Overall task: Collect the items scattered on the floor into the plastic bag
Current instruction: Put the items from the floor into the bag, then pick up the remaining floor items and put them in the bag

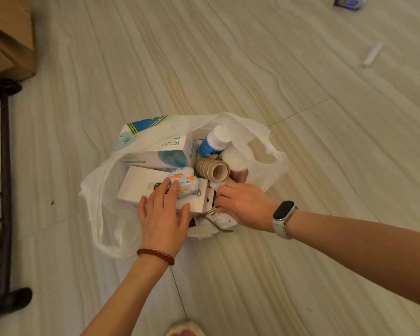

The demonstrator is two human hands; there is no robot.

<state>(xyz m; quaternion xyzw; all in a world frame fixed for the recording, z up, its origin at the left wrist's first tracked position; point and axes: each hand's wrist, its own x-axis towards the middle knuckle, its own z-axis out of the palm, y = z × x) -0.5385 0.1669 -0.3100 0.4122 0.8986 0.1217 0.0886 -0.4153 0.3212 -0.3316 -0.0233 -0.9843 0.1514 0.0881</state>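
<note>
Packing is judged under way: the white box (141, 184) is pressed flat by the left hand (164, 219) inside the plastic bag (102, 190), the right hand (240, 204) is curled among items beside it, hold undeterminable, and the packet (348, 1) and white stick (371, 55) far ahead remain to be fetched.

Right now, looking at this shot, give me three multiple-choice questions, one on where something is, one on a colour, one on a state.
1. Where does the cardboard roll lie?
A. In the plastic bag
B. On the shoe rack
C. On the bare floor

2. What colour is the bracelet on the left wrist?
A. Green
B. Dark red
C. Yellow

3. How does the left hand lie?
A. Clenched in a fist
B. Flat, fingers straight, on the white box
C. Raised clear of the bag

Answers: 1 A, the roll sits among the boxes inside the bag. 2 B, the beads are dark red. 3 B, the straight fingers rest on the box top.
</note>
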